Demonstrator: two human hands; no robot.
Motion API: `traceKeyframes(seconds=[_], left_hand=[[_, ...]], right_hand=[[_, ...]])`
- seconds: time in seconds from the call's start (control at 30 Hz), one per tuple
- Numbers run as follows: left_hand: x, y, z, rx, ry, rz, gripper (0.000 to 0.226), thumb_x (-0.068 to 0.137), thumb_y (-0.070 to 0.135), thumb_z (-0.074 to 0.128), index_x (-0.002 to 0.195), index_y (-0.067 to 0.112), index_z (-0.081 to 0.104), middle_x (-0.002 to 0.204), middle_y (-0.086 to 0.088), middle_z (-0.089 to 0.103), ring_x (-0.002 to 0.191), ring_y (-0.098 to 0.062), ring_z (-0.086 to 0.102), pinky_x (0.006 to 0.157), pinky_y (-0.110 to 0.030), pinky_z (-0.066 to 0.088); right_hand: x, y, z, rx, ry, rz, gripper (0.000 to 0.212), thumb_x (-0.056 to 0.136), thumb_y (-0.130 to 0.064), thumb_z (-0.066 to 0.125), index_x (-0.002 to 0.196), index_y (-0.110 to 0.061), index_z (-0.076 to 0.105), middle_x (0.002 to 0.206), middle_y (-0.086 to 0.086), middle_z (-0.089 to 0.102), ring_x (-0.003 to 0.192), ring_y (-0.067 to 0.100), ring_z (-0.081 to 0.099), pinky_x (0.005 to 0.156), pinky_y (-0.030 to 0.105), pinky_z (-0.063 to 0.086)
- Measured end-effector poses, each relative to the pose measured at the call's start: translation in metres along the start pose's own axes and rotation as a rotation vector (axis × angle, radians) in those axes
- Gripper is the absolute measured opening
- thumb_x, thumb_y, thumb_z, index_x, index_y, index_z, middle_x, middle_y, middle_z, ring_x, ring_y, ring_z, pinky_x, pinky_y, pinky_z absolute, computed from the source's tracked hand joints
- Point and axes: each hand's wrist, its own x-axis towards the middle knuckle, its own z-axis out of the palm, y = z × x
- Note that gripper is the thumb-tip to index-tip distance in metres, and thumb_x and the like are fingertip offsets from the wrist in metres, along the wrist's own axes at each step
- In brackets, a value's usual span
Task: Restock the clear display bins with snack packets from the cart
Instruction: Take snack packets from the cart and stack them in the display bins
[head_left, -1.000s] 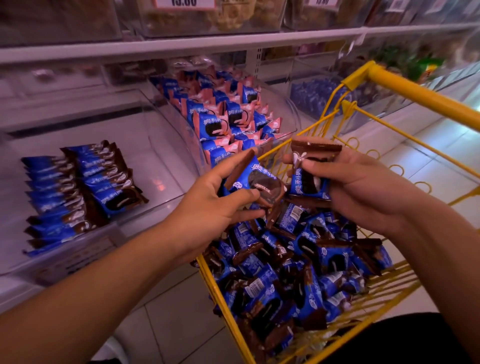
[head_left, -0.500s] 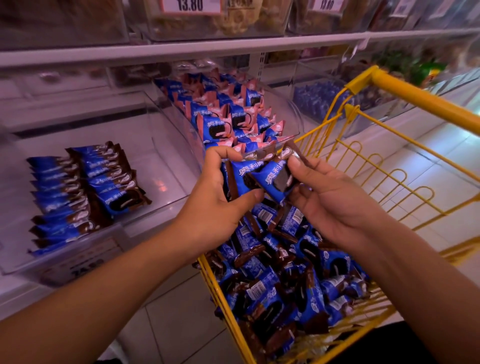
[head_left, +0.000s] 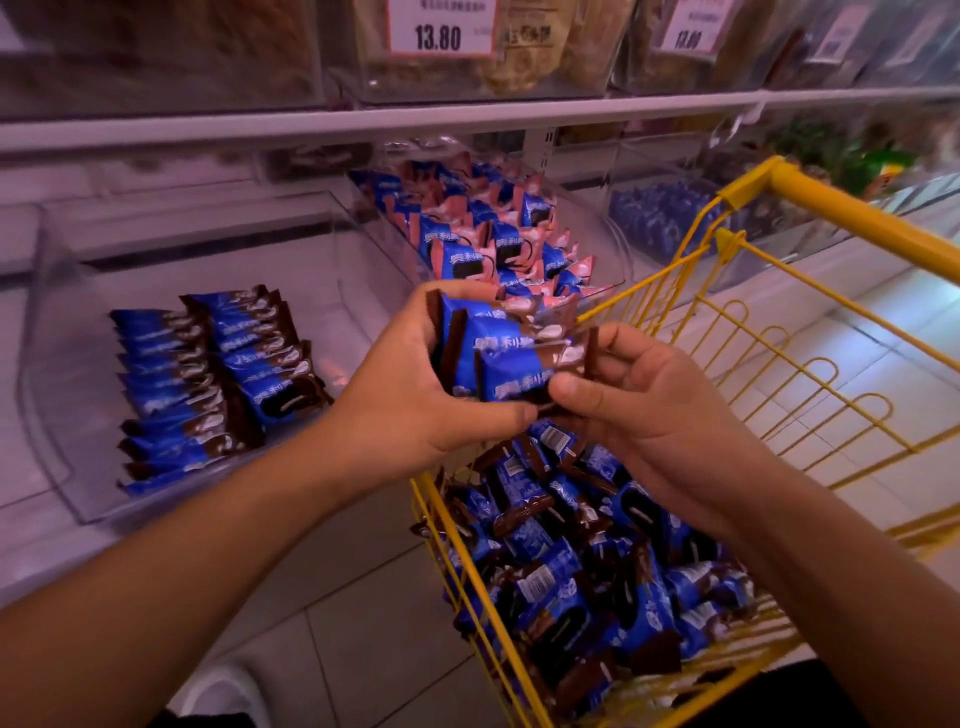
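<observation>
Above the yellow wire cart (head_left: 810, 218), both hands meet over a small stack of blue-and-brown snack packets (head_left: 506, 366). My left hand (head_left: 415, 395) grips the stack from the left and below. My right hand (head_left: 649, 400) pinches its right edge with thumb and fingers. The cart holds a heap of the same packets (head_left: 571, 571). A clear display bin (head_left: 67, 374) at left holds two short rows of matching packets (head_left: 208, 384), with bare floor behind them. The held stack hides part of the bin to the right.
A second clear bin (head_left: 613, 249) in the middle is full of blue-and-pink packets (head_left: 483, 234). More bins with blue packets (head_left: 660, 213) sit further right. A shelf above carries bagged snacks and price tags (head_left: 439, 26). Tiled floor (head_left: 358, 587) lies under my arms.
Both hands rose from the cart heap and came together; my right hand brought its packet to the left hand's, forming one stack, now held higher and nearer the bins.
</observation>
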Motion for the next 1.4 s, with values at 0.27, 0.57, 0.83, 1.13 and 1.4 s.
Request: traceKeyframes(seconds=[0.27,0.57,0.83,1.13,1.4], left_hand=[[-0.012,0.029,-0.068,0.099,-0.080,0.059,0.078,0.065,-0.007,0.085,0.129,0.009,0.043,0.129,-0.010,0.057,0.114,-0.011,0.063,0.092,-0.025,0.052],[-0.017,0.016,-0.164,0.438,0.216,-0.035,0.101,0.037,0.044,0.095,0.126,0.025,0.052,0.113,0.012,0.069,0.102,-0.005,0.068,0.085,-0.030,0.059],[-0.018,0.016,-0.179,0.762,-0.109,-0.453,0.105,0.047,0.065,0.083,0.139,0.032,0.044,0.132,0.015,0.055,0.114,-0.006,0.057,0.098,-0.030,0.051],[-0.025,-0.003,-0.159,1.125,-0.261,-0.563,0.039,0.077,0.055,0.072,0.100,0.033,0.049,0.104,0.008,0.048,0.090,-0.013,0.054,0.078,-0.030,0.048],[-0.029,-0.020,-0.146,1.356,-0.214,-0.504,0.064,0.084,0.057,0.065,0.137,0.035,0.038,0.130,-0.001,0.040,0.116,-0.025,0.046,0.089,-0.042,0.046]], right_hand=[[0.054,-0.037,0.056,-0.563,-0.391,-0.190,0.085,0.062,-0.011,0.092,0.136,-0.014,0.051,0.124,0.001,0.068,0.111,0.013,0.067,0.090,0.026,0.056],[0.143,-0.033,0.143,-0.938,-0.608,-0.162,0.063,0.065,-0.002,0.089,0.118,-0.009,0.056,0.103,0.010,0.070,0.084,0.013,0.067,0.074,0.040,0.057],[0.172,-0.005,0.152,-1.205,-0.877,0.048,0.055,0.065,-0.005,0.089,0.109,-0.016,0.059,0.089,0.001,0.071,0.071,0.005,0.064,0.062,0.021,0.052],[0.162,0.048,0.168,-1.434,-0.871,-0.154,0.076,0.061,-0.038,0.092,0.120,-0.028,0.045,0.109,-0.014,0.045,0.100,0.001,0.045,0.085,0.008,0.042],[0.173,0.022,0.162,-1.487,-0.768,0.314,0.081,0.054,-0.059,0.089,0.116,-0.037,0.043,0.110,-0.015,0.059,0.080,0.004,0.064,0.058,0.015,0.050]])
